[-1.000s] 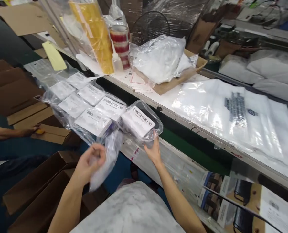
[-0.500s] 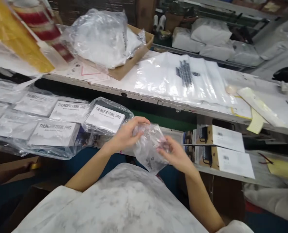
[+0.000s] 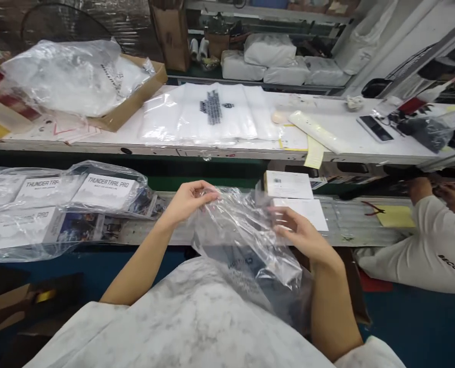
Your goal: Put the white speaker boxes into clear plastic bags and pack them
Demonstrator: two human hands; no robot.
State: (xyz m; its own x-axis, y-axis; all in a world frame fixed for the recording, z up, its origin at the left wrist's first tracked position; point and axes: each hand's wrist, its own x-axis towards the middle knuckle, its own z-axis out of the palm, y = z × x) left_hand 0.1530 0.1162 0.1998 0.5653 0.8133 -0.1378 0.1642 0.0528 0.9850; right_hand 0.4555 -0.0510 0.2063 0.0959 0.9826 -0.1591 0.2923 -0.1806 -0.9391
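Note:
A clear plastic bag with dark warning print hangs loosely in front of my body. My left hand pinches its upper left edge between thumb and fingers. On the other side, my right hand is at the bag's right edge with fingers apart and slightly curled; whether it grips the film is hard to see. Just beyond my right hand lie two white boxes on the lower line. Left of my left hand, a white printed box sits inside clear plastic, among several similar wrapped boxes.
A stack of flat clear bags lies on the upper shelf, beside an open carton of plastic bags. Red-handled pliers and a yellow paper are on the lower line. At right, a co-worker's sleeve reaches in.
The bag has gone from bunched up to spread wider and hanging lower, with my hands farther apart. The view has turned right, bringing the co-worker's arms into sight.

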